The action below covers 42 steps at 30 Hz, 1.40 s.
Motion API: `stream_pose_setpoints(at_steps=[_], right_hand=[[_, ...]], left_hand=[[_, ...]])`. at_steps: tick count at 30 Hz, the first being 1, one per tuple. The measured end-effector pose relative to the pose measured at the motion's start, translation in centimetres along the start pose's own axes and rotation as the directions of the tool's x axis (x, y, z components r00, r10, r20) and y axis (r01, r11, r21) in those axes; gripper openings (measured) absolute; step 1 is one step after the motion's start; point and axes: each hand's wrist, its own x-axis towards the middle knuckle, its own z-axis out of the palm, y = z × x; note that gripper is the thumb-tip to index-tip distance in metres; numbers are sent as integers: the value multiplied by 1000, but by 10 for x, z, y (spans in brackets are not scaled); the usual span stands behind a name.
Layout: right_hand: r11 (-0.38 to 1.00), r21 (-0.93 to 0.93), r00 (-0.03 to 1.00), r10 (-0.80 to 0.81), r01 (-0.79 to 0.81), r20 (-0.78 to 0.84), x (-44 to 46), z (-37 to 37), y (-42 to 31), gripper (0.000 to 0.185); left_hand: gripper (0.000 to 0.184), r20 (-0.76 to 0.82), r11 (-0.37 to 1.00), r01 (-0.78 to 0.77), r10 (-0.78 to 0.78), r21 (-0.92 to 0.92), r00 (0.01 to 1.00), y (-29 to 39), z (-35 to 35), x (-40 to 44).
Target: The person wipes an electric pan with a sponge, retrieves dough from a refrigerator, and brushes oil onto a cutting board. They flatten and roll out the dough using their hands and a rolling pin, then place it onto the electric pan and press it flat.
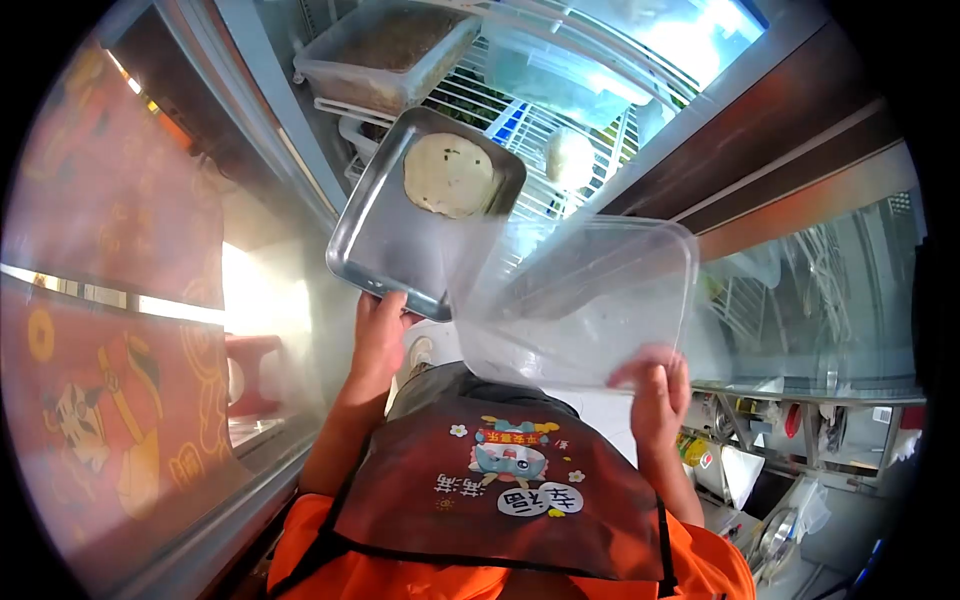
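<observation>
My left hand (383, 330) is closed on the near edge of a rectangular metal tray (385, 235). On the tray's far half lies a round, flat, pale piece of dough (450, 177) with a few dark specks. To the right, my right hand (655, 385) grips the near right corner of a clear plastic lid (590, 300), its fingers partly seen through the plastic. The lid is held tilted, and its left edge overlaps the tray's right side in this view. Tray and lid are both in front of the open fridge.
Inside the fridge, a plastic container with brown contents (385, 50) sits on a white wire shelf (470, 85). A pale round item (570, 158) and a translucent box (560, 75) are nearby. The open glass door (810, 290) stands right; shelves with packets (740, 470) are lower right.
</observation>
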Motion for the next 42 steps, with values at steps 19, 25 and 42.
stream_pose_setpoints(at_steps=[19, 25, 42], right_hand=[[839, -523, 901, 99, 153, 423, 94, 81, 64, 52], [732, -681, 846, 364, -1, 390, 102, 97, 85, 49], [698, -659, 890, 69, 281, 452, 83, 103, 110, 37]], left_hand=[[41, 40, 967, 1, 9, -255, 999, -19, 14, -85], [54, 96, 983, 55, -38, -177, 995, -46, 27, -109], [65, -24, 664, -248, 373, 705, 928, 28, 36, 33]])
